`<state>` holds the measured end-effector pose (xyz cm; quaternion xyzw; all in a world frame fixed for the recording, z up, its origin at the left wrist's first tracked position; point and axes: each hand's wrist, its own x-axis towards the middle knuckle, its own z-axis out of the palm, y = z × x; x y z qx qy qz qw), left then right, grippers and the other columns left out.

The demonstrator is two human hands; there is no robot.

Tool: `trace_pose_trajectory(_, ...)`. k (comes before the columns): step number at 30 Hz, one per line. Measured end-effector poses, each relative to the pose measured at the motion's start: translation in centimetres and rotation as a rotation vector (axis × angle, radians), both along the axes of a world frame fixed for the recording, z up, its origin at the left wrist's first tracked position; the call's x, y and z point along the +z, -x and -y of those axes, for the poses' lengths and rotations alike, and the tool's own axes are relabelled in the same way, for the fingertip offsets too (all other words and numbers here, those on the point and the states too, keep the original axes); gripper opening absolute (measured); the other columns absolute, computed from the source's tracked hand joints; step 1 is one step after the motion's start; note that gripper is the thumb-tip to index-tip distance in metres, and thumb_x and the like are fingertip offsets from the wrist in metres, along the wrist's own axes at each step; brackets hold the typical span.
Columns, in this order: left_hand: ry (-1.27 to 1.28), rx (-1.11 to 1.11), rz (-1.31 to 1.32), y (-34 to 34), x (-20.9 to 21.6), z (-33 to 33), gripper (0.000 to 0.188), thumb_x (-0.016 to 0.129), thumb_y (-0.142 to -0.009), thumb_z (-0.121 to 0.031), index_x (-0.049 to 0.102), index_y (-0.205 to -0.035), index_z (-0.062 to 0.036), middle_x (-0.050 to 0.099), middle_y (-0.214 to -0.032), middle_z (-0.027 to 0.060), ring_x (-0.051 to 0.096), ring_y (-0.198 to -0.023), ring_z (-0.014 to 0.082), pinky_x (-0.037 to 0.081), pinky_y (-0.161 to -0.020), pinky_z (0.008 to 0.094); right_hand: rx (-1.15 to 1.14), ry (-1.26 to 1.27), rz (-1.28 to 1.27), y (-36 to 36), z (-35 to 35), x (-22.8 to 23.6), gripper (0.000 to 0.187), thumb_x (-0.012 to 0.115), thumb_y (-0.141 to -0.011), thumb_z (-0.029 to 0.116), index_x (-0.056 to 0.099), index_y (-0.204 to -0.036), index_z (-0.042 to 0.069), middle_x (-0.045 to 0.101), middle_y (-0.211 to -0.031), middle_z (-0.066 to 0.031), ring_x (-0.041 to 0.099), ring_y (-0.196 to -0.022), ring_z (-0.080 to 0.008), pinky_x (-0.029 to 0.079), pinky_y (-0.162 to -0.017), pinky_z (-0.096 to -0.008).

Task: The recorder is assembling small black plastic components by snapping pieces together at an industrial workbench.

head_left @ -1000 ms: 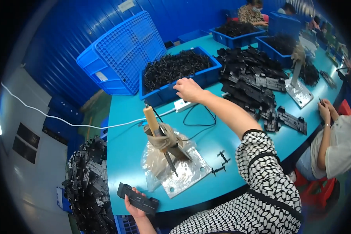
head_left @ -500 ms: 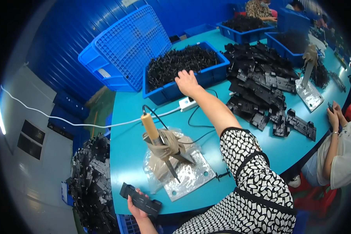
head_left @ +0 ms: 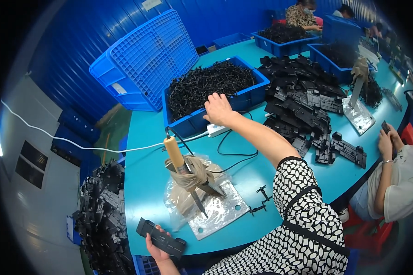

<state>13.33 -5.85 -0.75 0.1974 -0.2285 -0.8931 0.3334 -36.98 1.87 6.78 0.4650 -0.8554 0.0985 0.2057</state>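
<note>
My left hand (head_left: 158, 251), at the table's near left edge, is closed round a long, flat black plastic part (head_left: 163, 238). My right hand (head_left: 218, 110) reaches over the near rim of a blue bin (head_left: 188, 123) full of small black plastic pieces (head_left: 211, 85). Its fingers are bent and a little apart at the edge of the heap; I make out nothing in them. Between my arms, a soldering iron (head_left: 173, 153) with a wooden handle points down, bound with tan wrapping to a stand on a shiny metal plate (head_left: 220, 213).
Several small black clips (head_left: 261, 201) lie right of the plate. A heap of black moulded parts (head_left: 307, 101) covers the table's right side. Black cords and a white power strip (head_left: 218, 129) lie before the bin. An upended blue crate (head_left: 142, 59) stands behind. At right sits a co-worker (head_left: 394, 174).
My right hand has drawn back slightly toward me at the bin's rim. My right forearm has shifted, showing more of the small clips. The left hand keeps its hold on the black part.
</note>
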Motion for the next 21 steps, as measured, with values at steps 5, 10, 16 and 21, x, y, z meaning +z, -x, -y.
trace_pose_trajectory(5,0.012,-0.015,-0.006,0.0,-0.9,0.8,0.040,0.043,-0.091,-0.033,0.042,-0.114,-0.0012,0.051,-0.107,0.0101,0.057,-0.096,0.0214,0.045,-0.085,0.0451,0.033,0.327,-0.041,2.9,-2.2,1.5,0.045,0.061,-0.073,0.051,0.062,-0.093,0.011,0.054,-0.103,-0.0085,0.045,-0.103,-0.0256,0.035,-0.082,-0.0431)
trace_pose_trajectory(10,0.017,-0.012,0.000,0.3,-0.2,0.3,0.040,0.042,-0.091,-0.034,0.042,-0.113,0.0000,0.051,-0.106,0.0099,0.057,-0.095,0.0216,0.045,-0.085,0.0454,-0.339,0.154,0.460,5.7,-2.9,2.8,0.086,0.060,-0.066,0.068,0.033,-0.135,0.024,0.030,-0.138,-0.0143,0.023,-0.127,-0.0412,0.023,-0.097,-0.0632)
trace_pose_trajectory(16,0.000,-0.027,0.003,0.1,-0.6,0.7,0.041,0.042,-0.091,-0.034,0.042,-0.111,0.0014,0.051,-0.106,0.0102,0.057,-0.095,0.0220,0.044,-0.086,0.0459,-0.231,-0.067,0.476,6.1,-1.9,4.1,0.086,0.061,-0.063,0.070,0.037,-0.135,0.028,0.036,-0.135,-0.0132,0.028,-0.125,-0.0401,0.029,-0.095,-0.0608)
trace_pose_trajectory(21,-0.020,-0.014,0.009,0.3,-0.2,0.1,0.040,0.041,-0.091,-0.034,0.043,-0.111,0.0015,0.052,-0.105,0.0102,0.057,-0.095,0.0223,0.045,-0.085,0.0461,-0.244,-0.076,0.527,7.0,-1.9,4.3,0.085,0.059,-0.063,0.071,0.041,-0.133,0.026,0.041,-0.131,-0.0142,0.030,-0.124,-0.0381,0.030,-0.096,-0.0588)
